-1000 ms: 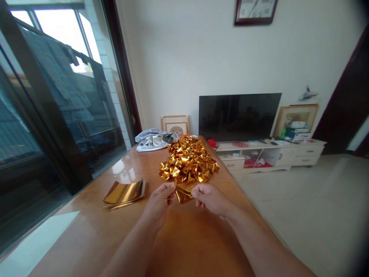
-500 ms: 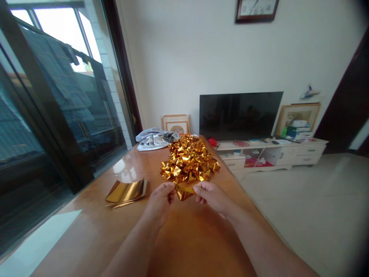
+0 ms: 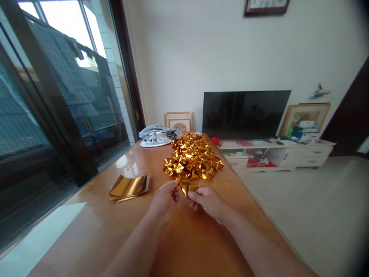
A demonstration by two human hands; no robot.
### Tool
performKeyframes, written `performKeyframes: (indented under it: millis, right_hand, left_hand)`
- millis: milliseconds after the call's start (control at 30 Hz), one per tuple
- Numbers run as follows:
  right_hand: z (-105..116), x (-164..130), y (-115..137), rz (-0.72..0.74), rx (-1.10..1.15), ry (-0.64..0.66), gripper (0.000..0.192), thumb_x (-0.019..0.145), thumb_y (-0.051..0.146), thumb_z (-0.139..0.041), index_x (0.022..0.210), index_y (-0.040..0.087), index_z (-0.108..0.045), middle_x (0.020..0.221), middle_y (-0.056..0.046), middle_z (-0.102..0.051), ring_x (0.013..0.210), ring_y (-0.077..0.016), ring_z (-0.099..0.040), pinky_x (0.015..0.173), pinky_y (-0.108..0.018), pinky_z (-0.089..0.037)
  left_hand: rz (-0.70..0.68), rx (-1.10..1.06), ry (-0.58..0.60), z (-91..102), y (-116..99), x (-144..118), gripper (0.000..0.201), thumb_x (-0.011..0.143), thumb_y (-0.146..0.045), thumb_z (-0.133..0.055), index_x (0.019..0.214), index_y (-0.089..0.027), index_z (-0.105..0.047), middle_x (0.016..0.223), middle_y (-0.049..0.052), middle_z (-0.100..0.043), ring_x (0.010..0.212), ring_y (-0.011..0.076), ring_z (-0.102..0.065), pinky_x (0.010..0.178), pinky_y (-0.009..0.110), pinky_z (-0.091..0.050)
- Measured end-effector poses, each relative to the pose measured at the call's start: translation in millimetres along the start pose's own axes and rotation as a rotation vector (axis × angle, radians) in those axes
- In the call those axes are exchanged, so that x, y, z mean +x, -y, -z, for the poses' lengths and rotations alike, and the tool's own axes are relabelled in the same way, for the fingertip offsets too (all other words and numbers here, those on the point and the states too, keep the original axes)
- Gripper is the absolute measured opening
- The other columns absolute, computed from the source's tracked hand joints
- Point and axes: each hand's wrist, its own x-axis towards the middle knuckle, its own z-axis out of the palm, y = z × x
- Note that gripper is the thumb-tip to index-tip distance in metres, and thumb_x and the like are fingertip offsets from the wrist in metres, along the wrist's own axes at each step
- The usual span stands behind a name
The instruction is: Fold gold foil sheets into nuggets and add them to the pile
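Gold paper fills the middle of this picture. Both hands hold one small gold piece [image 3: 188, 187] just above the table [image 3: 187, 246], near its middle. The left hand [image 3: 165, 200] pinches the left side of the piece with thumb and fingers closed tight. The right hand [image 3: 208, 201] pinches the right side the same way. The two hands are close together, almost touching. The piece looks partly folded, with bent edges, but its exact shape is too small to tell.

Just past the hands lies a big pile [image 3: 192, 157] of shiny folded gold shapes. It reaches toward the far end of the table. It looks like many pieces are done already.

Near the left edge of the table sits a short stack of flat gold sheets [image 3: 130, 187]. They are not folded yet, so I think some work is left. The stack looks much smaller than the pile, so most of the job seems done.

At the far left corner of the table lies a gray cloth [image 3: 154, 136]. Behind the table stand a dark TV [image 3: 245, 114] on a low white cabinet [image 3: 288, 156], and a small picture frame [image 3: 178, 121] against the wall.
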Motion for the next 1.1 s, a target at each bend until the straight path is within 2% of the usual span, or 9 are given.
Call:
performKeyframes:
  millis: [400,500,600,767,967,1100]
  right_hand:
    - [1,-2,4,0.014,0.038,-0.003,0.038,0.078,0.053,-0.071,0.077,0.015,-0.067,0.071,-0.004,-0.068,0.062,-0.0137,-0.055,0.061,-0.027,-0.041]
    - [5,-2,8,0.060,0.105,-0.050,0.028,0.077,0.043,-0.073,0.086,0.017,-0.067,0.075,-0.001,-0.066,0.065,-0.0129,-0.054,0.063,-0.026,-0.041]
    - [11,0,10,0.092,0.222,-0.132,0.022,0.081,0.035,-0.068,0.096,0.019,-0.066,0.076,0.001,-0.064,0.065,-0.0121,-0.052,0.062,-0.025,-0.039]
    - [19,4,9,0.115,0.380,-0.258,0.018,0.081,0.031,-0.062,0.093,0.018,-0.064,0.071,0.000,-0.062,0.060,-0.0109,-0.048,0.056,-0.024,-0.033]
    - [16,1,13,0.066,0.236,-0.185,0.018,0.076,0.028,-0.065,0.090,0.017,-0.066,0.070,0.001,-0.061,0.059,-0.0104,-0.046,0.057,-0.025,-0.034]
    - [13,1,13,0.070,0.163,-0.220,0.014,0.073,0.026,-0.065,0.083,0.017,-0.065,0.067,0.002,-0.060,0.059,-0.0105,-0.046,0.057,-0.024,-0.034]
  left_hand:
    - [-0.048,0.021,0.028,1.7,-2,0,0.015,0.075,-0.022,-0.074,0.076,-0.013,-0.062,0.067,-0.001,-0.058,0.057,0.0061,-0.049,0.053,0.017,-0.037]
    - [-0.129,0.068,0.032,4.3,-5,1,0.021,0.073,-0.027,-0.078,0.078,-0.014,-0.063,0.068,-0.001,-0.058,0.058,0.0063,-0.048,0.053,0.018,-0.035]
    - [-0.212,0.117,0.029,6.0,-7,3,0.025,0.071,-0.031,-0.080,0.081,-0.014,-0.065,0.068,-0.001,-0.059,0.059,0.0068,-0.047,0.055,0.018,-0.034]
    - [-0.255,0.169,0.041,6.3,-6,5,0.027,0.072,-0.034,-0.080,0.083,-0.014,-0.066,0.070,-0.001,-0.060,0.061,0.0073,-0.047,0.058,0.019,-0.034]
    - [-0.216,0.147,0.049,3.8,-8,2,0.027,0.071,-0.032,-0.081,0.082,-0.013,-0.067,0.070,-0.001,-0.060,0.062,0.0069,-0.049,0.058,0.019,-0.036]
    - [-0.178,0.125,0.046,1.3,-9,-1,0.026,0.067,-0.030,-0.083,0.080,-0.013,-0.066,0.069,-0.001,-0.060,0.061,0.0073,-0.050,0.057,0.020,-0.037]
